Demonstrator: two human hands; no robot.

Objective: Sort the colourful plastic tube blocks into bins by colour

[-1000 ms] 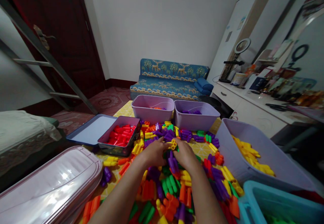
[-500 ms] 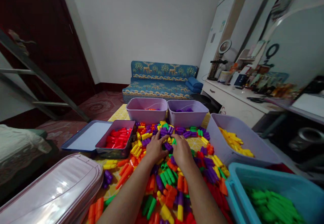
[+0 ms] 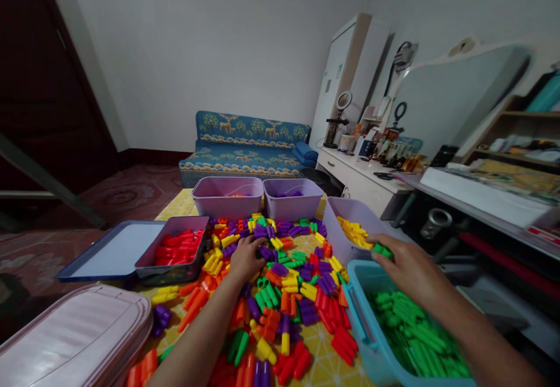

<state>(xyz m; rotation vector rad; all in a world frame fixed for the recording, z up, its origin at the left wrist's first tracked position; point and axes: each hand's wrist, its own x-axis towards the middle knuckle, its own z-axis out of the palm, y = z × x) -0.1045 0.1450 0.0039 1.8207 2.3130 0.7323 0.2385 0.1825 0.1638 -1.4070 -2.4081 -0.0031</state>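
Observation:
My right hand [image 3: 405, 261] is raised at the back edge of the blue bin [image 3: 361, 323], its fingers closed on a green plastic building piece [image 3: 383, 251]. Under that hand and forearm, many green pieces [image 3: 420, 328] fill the bin. My left hand [image 3: 245, 258] rests on the far part of the mixed pile, fingers stretched forward and apart, next to purple pieces [image 3: 266, 253]; its fingertips are partly lost among them. Loose yellow pieces [image 3: 290, 282], orange pieces [image 3: 269, 320] and red pieces [image 3: 343, 343] lie around on the yellow tablecloth [image 3: 175, 206].
Two lilac bins [image 3: 227, 206] [image 3: 294, 207] stand at the back. A third lilac bin [image 3: 336, 244] holds yellow pieces. On the left are a hinged box [image 3: 140, 270] of red pieces and a pink lid [image 3: 79, 334]. A blue sofa [image 3: 245, 153] stands beyond.
My right hand has left the pile and moved right to the blue bin, carrying a green piece. My left hand stays on the pile. The view has turned to the right.

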